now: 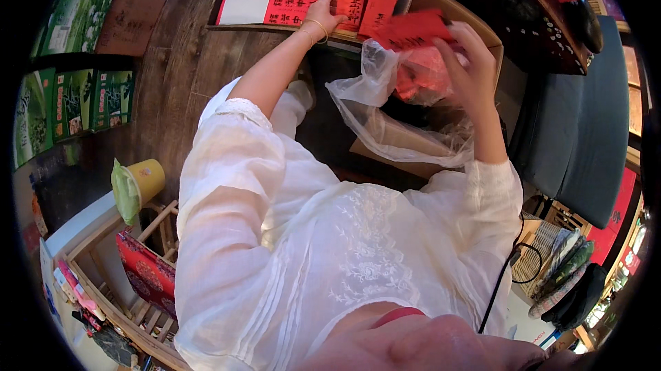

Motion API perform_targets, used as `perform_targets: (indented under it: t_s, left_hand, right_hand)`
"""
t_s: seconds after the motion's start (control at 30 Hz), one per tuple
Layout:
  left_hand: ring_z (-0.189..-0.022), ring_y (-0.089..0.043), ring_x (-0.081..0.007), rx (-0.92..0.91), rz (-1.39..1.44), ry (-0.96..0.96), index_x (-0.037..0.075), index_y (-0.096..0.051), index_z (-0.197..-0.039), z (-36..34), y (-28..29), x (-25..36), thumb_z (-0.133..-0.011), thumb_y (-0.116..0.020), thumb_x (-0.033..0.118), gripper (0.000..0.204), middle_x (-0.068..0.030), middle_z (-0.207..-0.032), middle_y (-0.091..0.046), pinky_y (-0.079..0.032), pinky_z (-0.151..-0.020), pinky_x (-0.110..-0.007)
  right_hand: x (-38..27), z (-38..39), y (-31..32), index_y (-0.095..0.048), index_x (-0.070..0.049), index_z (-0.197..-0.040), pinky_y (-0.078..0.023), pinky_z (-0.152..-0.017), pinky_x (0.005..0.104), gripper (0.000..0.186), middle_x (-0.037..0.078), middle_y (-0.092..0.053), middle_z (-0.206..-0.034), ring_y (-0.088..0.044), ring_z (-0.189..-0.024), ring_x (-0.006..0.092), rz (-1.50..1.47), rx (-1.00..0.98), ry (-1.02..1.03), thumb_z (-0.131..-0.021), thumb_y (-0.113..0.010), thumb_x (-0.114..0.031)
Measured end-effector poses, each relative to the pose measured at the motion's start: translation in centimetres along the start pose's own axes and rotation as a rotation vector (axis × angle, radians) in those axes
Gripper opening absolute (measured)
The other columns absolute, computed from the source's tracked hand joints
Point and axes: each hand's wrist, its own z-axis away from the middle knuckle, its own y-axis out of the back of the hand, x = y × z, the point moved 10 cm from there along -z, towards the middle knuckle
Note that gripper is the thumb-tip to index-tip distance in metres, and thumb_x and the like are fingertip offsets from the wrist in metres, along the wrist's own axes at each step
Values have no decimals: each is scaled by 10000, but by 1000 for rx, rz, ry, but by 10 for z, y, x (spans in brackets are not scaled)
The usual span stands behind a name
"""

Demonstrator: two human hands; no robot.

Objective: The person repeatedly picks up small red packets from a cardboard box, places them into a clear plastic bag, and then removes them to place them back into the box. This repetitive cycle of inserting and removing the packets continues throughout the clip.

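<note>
My left hand, with a thin gold bracelet on the wrist, rests at the near edge of a flat red box. Its fingers are stretched out beside a column of small red packets with dark lettering. In my right hand is a red packet, slightly blurred, gripped at its right end. Below it a clear plastic bag hangs open over a cardboard box. More red packets show inside the bag.
Green cartons and a brown box stand on the wooden floor at left. A yellow bin with a green liner is near a bamboo chair. At right are a dark cushioned seat and a wicker basket.
</note>
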Motion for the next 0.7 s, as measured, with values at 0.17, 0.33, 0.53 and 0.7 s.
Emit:
perform_targets:
  t_s: [0.17, 0.33, 0.53, 0.7]
  left_hand:
    - [-1017, -621, -222, -115, 197, 82, -8, -504, -1224, -6, -2, -2, -743, -731, 70, 538, -134, -1111, -636, -508, -879, -331]
    - [-995, -623, -205, -153, 323, 100, -1, -510, -1252, -10, -7, -15, -771, -679, 27, 511, -118, -1107, -638, -515, -862, -324]
    - [-996, -619, -159, -172, 311, 186, -7, -537, -1234, 4, 6, 6, -794, -647, 10, 453, -115, -1086, -651, -510, -838, -289]
    - [-912, -645, -161, 55, 283, 139, 4, -610, -1145, 0, 19, -6, -894, -580, 234, 342, -112, -1011, -678, -511, -788, -286]
  right_hand:
    - [37, -35, -76, -582, -17, -984, -497, -697, 326, 168, 124, -598, -904, -613, -778, 259, -29, -133, 22, -832, -628, -73]
    - [74, -46, -130, -586, -40, -975, -493, -691, 376, 149, 131, -602, -924, -602, -835, 328, 42, -203, 57, -838, -600, -97]
    - [89, -51, -165, -558, -47, -1065, -488, -791, 382, 244, 127, -587, -1019, -594, -933, 331, 201, -257, 66, -829, -609, -81]
    - [86, -54, -160, -501, -104, -1186, -483, -822, 403, 420, 127, -521, -1163, -561, -1015, 349, 276, -158, 43, -795, -652, -103]
